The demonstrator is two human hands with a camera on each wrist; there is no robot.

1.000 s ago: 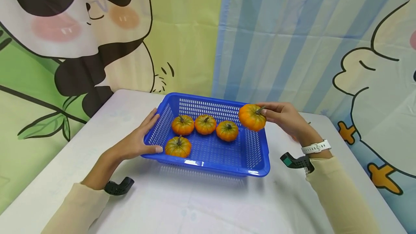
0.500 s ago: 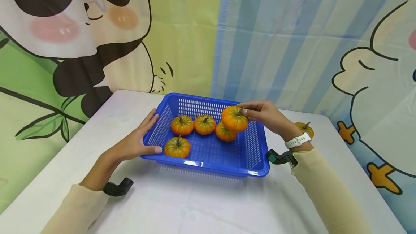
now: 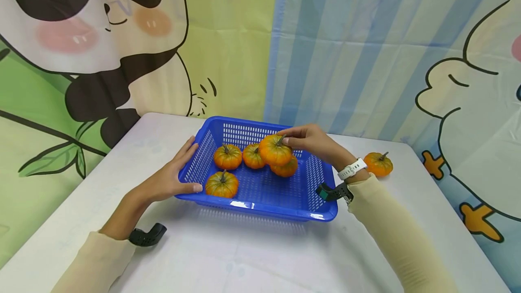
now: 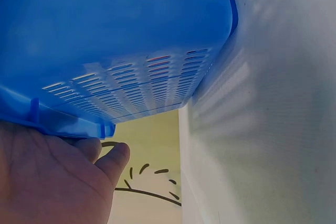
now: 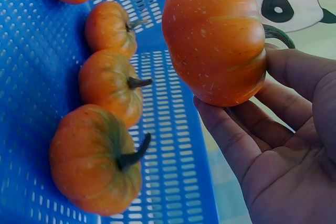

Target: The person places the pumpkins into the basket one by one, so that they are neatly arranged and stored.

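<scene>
A small orange pumpkin [image 3: 275, 150] hangs above the blue basket [image 3: 264, 214], with my right hand [image 3: 315, 141] pinching it near the stem between thumb and fingers. In the right wrist view the same pumpkin [image 5: 215, 38] is clear of those lying lower in the basket. Below it in the head view, a partly covered pumpkin [image 3: 286, 167] lies in the basket, with another pumpkin [image 3: 253, 156] beside it. Two more lie at the left: a back pumpkin [image 3: 228, 156] and a front pumpkin [image 3: 222, 184]. My left hand [image 3: 172, 175] rests on the basket's left rim, fingers fairly straight, thumb at the front corner.
One pumpkin [image 3: 378, 164] sits on the white table [image 3: 252, 257] to the right of the basket, beyond my right wrist. A printed curtain [image 3: 228, 44] with a panda hangs along the table's back edge.
My right hand has carried its pumpkin leftward from the basket's right rim to over the middle pumpkins. The pumpkin on the table has come into fuller view. The left hand stays at the rim.
</scene>
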